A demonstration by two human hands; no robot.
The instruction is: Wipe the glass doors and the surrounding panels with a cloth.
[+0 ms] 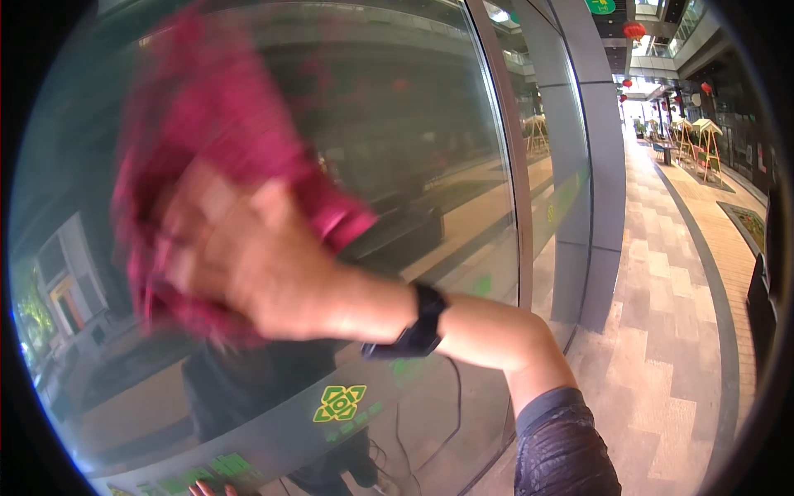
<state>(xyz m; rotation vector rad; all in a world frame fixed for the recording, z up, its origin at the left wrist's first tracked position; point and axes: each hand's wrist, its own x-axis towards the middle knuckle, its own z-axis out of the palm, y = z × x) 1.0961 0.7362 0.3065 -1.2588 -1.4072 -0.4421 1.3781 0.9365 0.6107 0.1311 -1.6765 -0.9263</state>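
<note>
A magenta cloth (pixel 248 118) hangs in loose folds against a large glass pane (pixel 397 136). My right hand (pixel 267 260) presses it there, fingers over its lower part, blurred by motion. A black watch (pixel 406 322) circles that wrist, and a dark sleeve (pixel 561 446) is pushed up near the elbow. Only the fingertips of my left hand (pixel 212 489) show at the bottom edge, apart from each other and close to the glass; the rest is cut off. Between the hands runs a frosted band (pixel 273 428) with a green and yellow emblem (pixel 340 403) and green lettering.
A brown metal frame (pixel 510 161) edges the pane, beside a grey panelled column (pixel 598 186). To the right, a tiled walkway (pixel 651 347) leads past wooden swing stands (pixel 707 146) beneath red lanterns (pixel 634 31). A dark cable (pixel 458 397) is visible through or in the glass.
</note>
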